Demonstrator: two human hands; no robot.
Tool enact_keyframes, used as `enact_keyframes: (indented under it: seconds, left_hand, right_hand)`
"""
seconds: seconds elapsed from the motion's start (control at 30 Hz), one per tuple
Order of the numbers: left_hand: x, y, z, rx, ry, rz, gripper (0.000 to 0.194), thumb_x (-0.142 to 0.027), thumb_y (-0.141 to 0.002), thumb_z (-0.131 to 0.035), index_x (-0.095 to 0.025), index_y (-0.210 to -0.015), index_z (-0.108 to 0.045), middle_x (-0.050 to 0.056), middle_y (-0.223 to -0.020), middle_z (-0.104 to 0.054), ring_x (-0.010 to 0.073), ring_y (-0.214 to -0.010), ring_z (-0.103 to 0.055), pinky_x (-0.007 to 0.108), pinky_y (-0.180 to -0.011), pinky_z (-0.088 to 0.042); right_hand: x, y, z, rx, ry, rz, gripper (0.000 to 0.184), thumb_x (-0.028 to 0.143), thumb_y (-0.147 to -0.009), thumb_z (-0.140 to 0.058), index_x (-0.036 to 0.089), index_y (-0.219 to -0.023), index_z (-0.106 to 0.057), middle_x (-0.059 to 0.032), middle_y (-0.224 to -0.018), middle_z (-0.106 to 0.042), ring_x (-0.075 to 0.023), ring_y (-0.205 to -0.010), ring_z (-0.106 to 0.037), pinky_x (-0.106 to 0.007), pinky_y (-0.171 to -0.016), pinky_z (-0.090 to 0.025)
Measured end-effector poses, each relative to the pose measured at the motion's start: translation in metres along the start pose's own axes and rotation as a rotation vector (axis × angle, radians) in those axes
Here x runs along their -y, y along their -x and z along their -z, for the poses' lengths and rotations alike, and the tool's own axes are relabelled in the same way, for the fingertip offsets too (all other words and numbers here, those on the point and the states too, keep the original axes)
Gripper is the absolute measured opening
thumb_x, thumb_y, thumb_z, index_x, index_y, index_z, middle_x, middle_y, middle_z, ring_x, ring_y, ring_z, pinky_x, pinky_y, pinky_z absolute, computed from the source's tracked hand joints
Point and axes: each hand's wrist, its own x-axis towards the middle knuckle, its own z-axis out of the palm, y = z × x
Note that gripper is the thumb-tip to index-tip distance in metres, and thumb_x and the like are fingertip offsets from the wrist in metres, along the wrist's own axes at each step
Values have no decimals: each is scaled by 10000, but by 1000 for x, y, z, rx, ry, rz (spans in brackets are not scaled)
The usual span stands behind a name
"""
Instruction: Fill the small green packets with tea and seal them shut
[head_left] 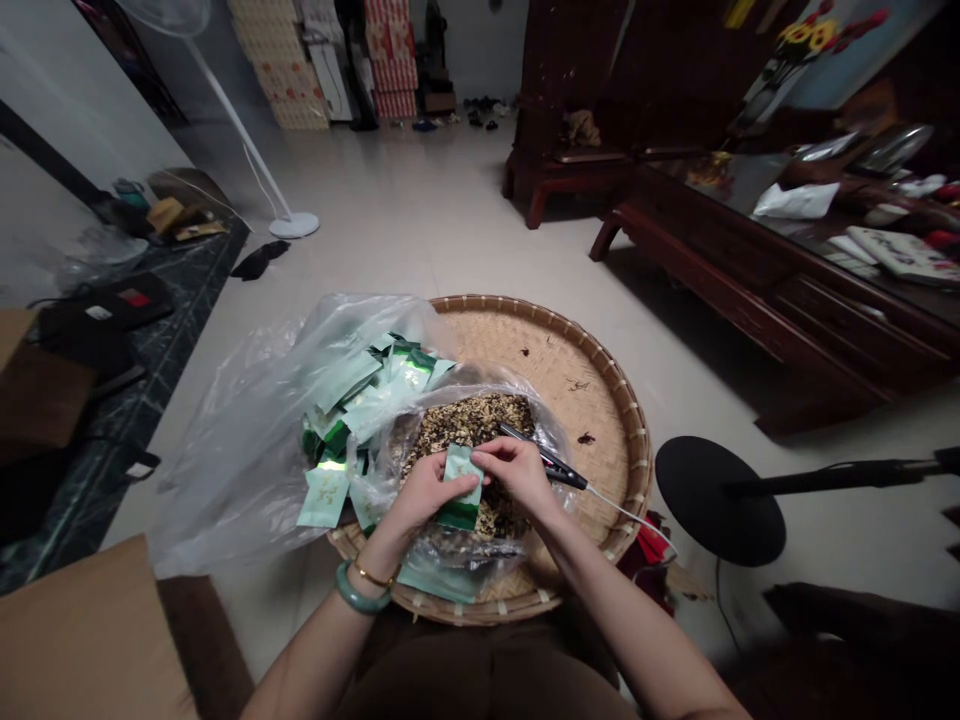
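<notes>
My left hand (433, 490) is closed on a small green sachet (459, 508), held upright over an open clear bag of mixed dark and pale grains (480, 412). At the sachet's top right corner, the fingers of my right hand (519, 470) are pinched together on its edge. A black handheld tool with a white cord (564, 472) lies across the bag just behind my right hand; its far end rests by the grains. To the left, several green sachets (352, 400) fill a large clear plastic bag (240, 440). All this rests on a round woven bamboo tray (622, 400).
A black round stand base (720, 500) is on the floor at right. Beyond it stands a dark wooden table (772, 300) with things on it. At left are a cardboard box (97, 630) and a dark marble ledge (161, 370). A white fan stand (292, 224) is farther back.
</notes>
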Motion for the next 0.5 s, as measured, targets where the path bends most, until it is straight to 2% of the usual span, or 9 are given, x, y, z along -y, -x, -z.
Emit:
enact_keyframes:
  seconds: [0.07, 0.13, 0.23, 0.3, 0.37, 0.43, 0.5]
  left_hand:
    - [5, 0, -1, -17, 9, 36, 417, -346, -550, -836, -85, -852, -712, 73, -737, -741, 191, -681, -675, 279, -679, -519]
    - [9, 0, -2, -52, 21, 62, 418, -358, -542, -839, -85, -832, -712, 67, -714, -739, 187, -651, -668, 283, -659, -516]
    - [11, 1, -2, -86, -2, 57, 431, -367, -531, -844, -83, -827, -712, 63, -705, -736, 178, -627, -657, 266, -617, -501]
    - [10, 1, -3, -90, 1, 47, 435, -375, -538, -841, -83, -835, -713, 66, -726, -740, 180, -640, -662, 265, -624, -502]
    - [8, 2, -4, -91, 17, 43, 444, -381, -542, -839, -84, -847, -714, 70, -742, -745, 191, -659, -673, 275, -642, -511]
    - [7, 3, -5, -94, 34, 46, 460, -387, -542, -839, -83, -862, -712, 74, -743, -747, 202, -666, -681, 285, -646, -518]
    - [7, 3, -5, -96, 46, 49, 471, -389, -537, -842, -81, -868, -709, 77, -737, -747, 206, -666, -684, 288, -640, -522]
  right_hand:
    - [0, 0, 0, 9, 33, 7, 281, 383, -538, -817, 160, -663, -700, 15, -516, -643, -107, -411, -532, -229, -430, -446]
    - [0, 0, 5, 27, 111, 41, 271, 388, -560, -805, 165, -673, -700, 2, -561, -662, -126, -466, -569, -246, -476, -474]
    - [4, 0, 23, 73, 322, 163, 267, 396, -651, -751, 180, -804, -715, -40, -778, -717, -183, -698, -652, -302, -655, -526]
    - [6, 0, 42, 62, 563, 286, 319, 386, -723, -703, 201, -982, -695, -71, -986, -702, -225, -906, -640, -366, -802, -512]
    - [6, 1, 60, 22, 879, 391, 434, 347, -725, -711, 212, -1132, -639, -100, -1138, -645, -272, -1066, -567, -437, -912, -457]
    - [2, 3, 73, 18, 1146, 423, 544, 282, -710, -721, 204, -1228, -578, -122, -1201, -602, -309, -1124, -509, -476, -950, -422]
    - [-3, 4, 79, 24, 1313, 418, 574, 212, -720, -689, 188, -1274, -538, -137, -1211, -585, -321, -1119, -495, -478, -946, -421]
